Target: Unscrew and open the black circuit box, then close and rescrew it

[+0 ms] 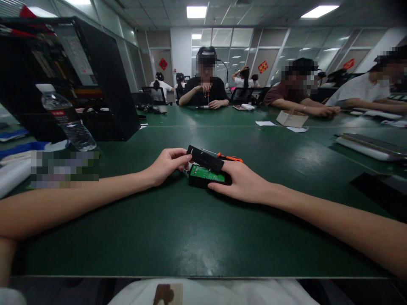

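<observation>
Between my hands a small black plastic case (195, 183) rests on the green table, its top side uncovered. Inside it shows a green circuit board (206, 173). My left hand (171, 164) pinches the left end of a flat black cover (205, 158), which is tilted above the case. My right hand (243, 180) is wrapped round the right end of the case, thumb along the near side; its other fingers are partly hidden behind the cover. Just behind lies a screwdriver (229, 158) with an orange and black handle, its shaft partly behind the cover.
At left stand an opened black computer tower (104, 80) and a clear water bottle (65, 116). A white box (291, 118) and paper (266, 123) lie farther back. A flat device (372, 146) sits at right. Across the table a person (205, 87) holds a screwdriver; others sit at right.
</observation>
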Motion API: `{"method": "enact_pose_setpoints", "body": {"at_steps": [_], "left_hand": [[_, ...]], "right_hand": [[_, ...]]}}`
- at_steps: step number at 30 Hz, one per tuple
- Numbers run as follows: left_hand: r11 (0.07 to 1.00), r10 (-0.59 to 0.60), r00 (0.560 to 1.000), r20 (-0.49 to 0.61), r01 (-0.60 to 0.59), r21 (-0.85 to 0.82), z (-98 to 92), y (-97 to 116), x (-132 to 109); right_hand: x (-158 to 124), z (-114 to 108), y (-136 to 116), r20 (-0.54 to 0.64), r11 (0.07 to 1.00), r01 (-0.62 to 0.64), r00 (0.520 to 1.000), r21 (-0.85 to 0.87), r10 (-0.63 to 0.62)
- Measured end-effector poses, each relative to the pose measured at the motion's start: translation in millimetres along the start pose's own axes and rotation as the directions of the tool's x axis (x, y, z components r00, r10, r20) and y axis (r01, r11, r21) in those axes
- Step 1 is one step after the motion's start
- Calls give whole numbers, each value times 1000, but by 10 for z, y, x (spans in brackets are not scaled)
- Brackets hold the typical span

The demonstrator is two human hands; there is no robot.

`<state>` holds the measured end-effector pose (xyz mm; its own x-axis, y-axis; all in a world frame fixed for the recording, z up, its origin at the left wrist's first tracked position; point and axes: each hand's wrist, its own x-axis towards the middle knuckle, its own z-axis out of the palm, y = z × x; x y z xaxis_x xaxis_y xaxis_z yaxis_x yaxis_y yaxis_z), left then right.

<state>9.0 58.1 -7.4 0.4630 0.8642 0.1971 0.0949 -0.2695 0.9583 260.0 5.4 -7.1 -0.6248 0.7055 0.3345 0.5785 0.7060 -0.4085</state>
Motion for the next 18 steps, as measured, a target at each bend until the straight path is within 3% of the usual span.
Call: {"method": "enact_pose_setpoints", "body": {"at_steps": [6, 8, 10, 12, 15, 17, 18], "left_hand": [[992, 3, 998, -58, -10, -127, -7, 1, -8], [989, -1, 997, -73, -10, -150, -9, -4, -7], [992, -1, 999, -54, -6, -128, -11, -9, -6], [995, 5, 1000, -20, -7, -100, -13, -14, -5], [996, 15, 1000, -5, -16, -91, -13, -17, -4], [996, 17, 1000, -8, -17, -90, -11, -16, -3], [996, 14, 1000, -6, -15, -86, -11, -15, -2]], "right_hand": [[-29, -333, 220, -8, 944, -73, 997, -321, 75], [-27, -530, 373, -73, 885, -180, 984, -430, 165], [-38, -770, 527, -151, 754, -339, 939, -563, 309], [-84, -1035, 684, -225, 568, -488, 853, -663, 471], [-248, -1404, 994, -308, 291, -672, 624, -680, 718], [-421, -1587, 1281, -302, 191, -740, 477, -645, 825], [-521, -1654, 1443, -295, 167, -757, 433, -631, 852]]}}
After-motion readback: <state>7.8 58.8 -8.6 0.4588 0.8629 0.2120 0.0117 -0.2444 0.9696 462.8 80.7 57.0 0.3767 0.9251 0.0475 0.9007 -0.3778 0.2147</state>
